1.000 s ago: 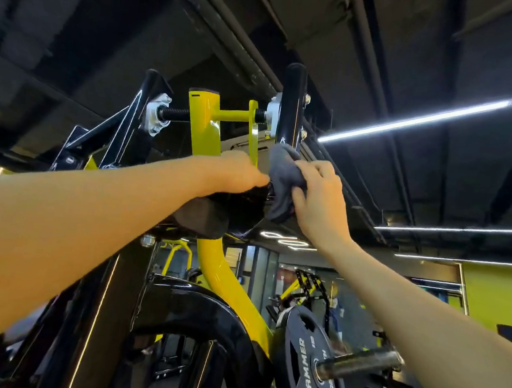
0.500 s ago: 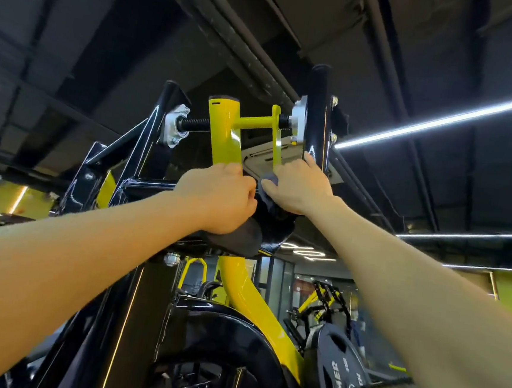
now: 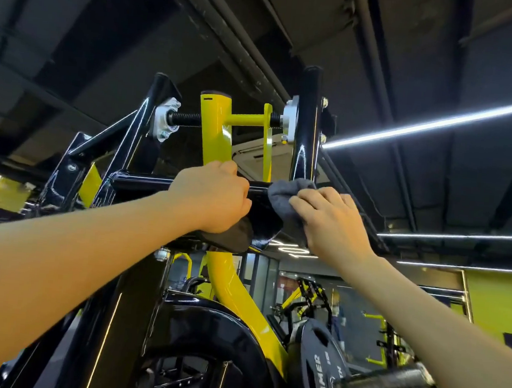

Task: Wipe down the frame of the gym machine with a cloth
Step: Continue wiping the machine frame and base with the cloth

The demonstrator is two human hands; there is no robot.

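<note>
Your right hand (image 3: pixel 335 222) holds the grey cloth (image 3: pixel 288 193) pinched under curled fingers, pressed against the frame where the black crossbar (image 3: pixel 138 180) meets the black upright post (image 3: pixel 307 130). The cloth sits just ahead of and to the left of that hand, bunched, with part of it hanging down behind your palm. Your left hand (image 3: pixel 211 196) is clenched around the crossbar just beside the yellow lever arm (image 3: pixel 215 128), bracing you; a dark pad (image 3: pixel 229 235) shows below its wrist.

The relation to mind: the crossbar's long axis runs left to right between your two hands, while the post rises straight up from the cloth. Your right hand is the nearer one to both, so a wipe either travels left along the bar toward your left hand or climbs the post.

The frame looks glossy black with bright reflections, and the lever arm is glossy yellow; no dirt can be made out. Below, a weight plate (image 3: pixel 322 382) hangs on its peg.
</note>
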